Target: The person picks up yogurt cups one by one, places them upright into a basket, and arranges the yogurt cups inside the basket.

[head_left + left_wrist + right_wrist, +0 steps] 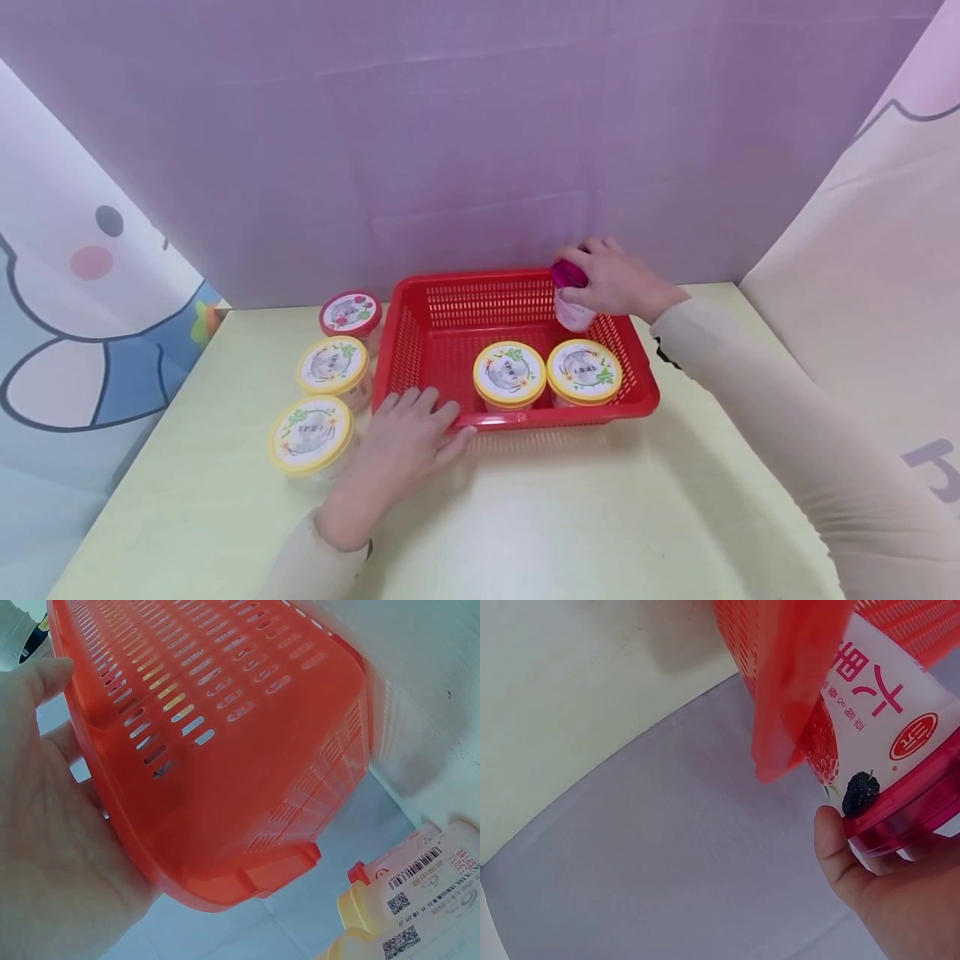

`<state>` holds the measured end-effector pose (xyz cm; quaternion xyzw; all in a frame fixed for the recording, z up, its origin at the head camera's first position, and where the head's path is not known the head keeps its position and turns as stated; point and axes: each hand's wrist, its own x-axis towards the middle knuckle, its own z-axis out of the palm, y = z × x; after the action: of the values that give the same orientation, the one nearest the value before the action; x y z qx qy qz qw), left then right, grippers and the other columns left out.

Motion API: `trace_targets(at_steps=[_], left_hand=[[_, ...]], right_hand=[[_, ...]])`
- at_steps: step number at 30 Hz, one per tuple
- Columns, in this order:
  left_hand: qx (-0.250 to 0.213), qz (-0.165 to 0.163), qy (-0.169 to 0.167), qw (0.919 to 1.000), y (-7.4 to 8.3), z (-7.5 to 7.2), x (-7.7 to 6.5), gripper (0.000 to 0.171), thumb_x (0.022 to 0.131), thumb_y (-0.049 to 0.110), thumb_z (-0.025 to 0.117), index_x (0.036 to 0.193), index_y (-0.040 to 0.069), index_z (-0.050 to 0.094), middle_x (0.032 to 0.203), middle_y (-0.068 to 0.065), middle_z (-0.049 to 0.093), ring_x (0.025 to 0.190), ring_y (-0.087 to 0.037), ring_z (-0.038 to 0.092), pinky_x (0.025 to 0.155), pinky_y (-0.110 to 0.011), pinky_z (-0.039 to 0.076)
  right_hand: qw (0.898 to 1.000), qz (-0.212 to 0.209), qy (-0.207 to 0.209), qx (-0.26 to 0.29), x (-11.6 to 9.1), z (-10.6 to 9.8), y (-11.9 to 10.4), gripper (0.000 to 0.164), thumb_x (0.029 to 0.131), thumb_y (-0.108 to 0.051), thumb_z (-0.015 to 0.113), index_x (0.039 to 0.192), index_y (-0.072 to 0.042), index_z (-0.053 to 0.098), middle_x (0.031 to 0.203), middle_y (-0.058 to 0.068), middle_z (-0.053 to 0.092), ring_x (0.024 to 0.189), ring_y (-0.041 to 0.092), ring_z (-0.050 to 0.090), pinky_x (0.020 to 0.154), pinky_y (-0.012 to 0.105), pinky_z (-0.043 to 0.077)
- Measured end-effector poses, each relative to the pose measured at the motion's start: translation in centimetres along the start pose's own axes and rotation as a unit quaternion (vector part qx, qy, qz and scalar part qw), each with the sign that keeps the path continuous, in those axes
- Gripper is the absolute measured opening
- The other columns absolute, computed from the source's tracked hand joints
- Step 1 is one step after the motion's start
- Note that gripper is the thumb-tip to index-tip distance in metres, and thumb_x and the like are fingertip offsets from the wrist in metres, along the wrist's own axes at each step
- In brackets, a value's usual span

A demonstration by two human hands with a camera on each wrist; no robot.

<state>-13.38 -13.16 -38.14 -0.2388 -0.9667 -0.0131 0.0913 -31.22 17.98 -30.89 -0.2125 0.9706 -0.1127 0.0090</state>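
Note:
My right hand (618, 279) grips a yogurt cup (885, 720) around its magenta lid (915, 802). The cup is white with pink lettering and berry pictures. It sits slightly tilted, its lower part inside the back right corner of the red plastic basket (517, 417). At the basket's front left, my left hand (405, 442) holds the rim, fingers over the edge and thumb on the outer side. Two yellow-lidded cups, one (510, 375) beside the other (585, 372), stand along the basket's front right.
Left of the basket, a red-lidded cup (350, 312) and two yellow-lidded cups, a farther one (332, 365) and a nearer one (311, 435), stand in a row on the pale table (525, 517). A purple cloth (465, 150) hangs close behind the basket.

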Motion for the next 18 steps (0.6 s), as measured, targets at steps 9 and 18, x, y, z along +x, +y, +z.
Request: trace_targets(at_steps=[9, 18], left_hand=[[-0.001, 0.000, -0.006, 1.0000, 0.1, -0.1, 0.1, 0.041, 0.088, 0.056, 0.072, 0.112, 0.022, 0.069, 0.105, -0.003, 0.067, 0.097, -0.021, 0.062, 0.089, -0.045, 0.053], [-0.002, 0.002, -0.007, 1.0000, 0.3, -0.1, 0.0, 0.041, 0.089, 0.056, 0.070, 0.113, 0.023, 0.069, 0.104, -0.003, 0.067, 0.097, -0.022, 0.061, 0.089, -0.045, 0.054]], right_hand=[[1.000, -0.001, -0.014, -0.007, 0.4, 0.9, 0.3, 0.073, 0.086, -0.039, 0.077, 0.150, -0.025, 0.044, 0.143, 0.015, 0.044, 0.129, 0.036, 0.038, 0.090, 0.057, 0.055], [1.000, -0.009, -0.027, -0.014, 0.8, 1.9, 0.3, 0.070, 0.085, -0.039, 0.076, 0.147, -0.025, 0.047, 0.137, 0.013, 0.047, 0.125, 0.034, 0.041, 0.087, 0.055, 0.056]])
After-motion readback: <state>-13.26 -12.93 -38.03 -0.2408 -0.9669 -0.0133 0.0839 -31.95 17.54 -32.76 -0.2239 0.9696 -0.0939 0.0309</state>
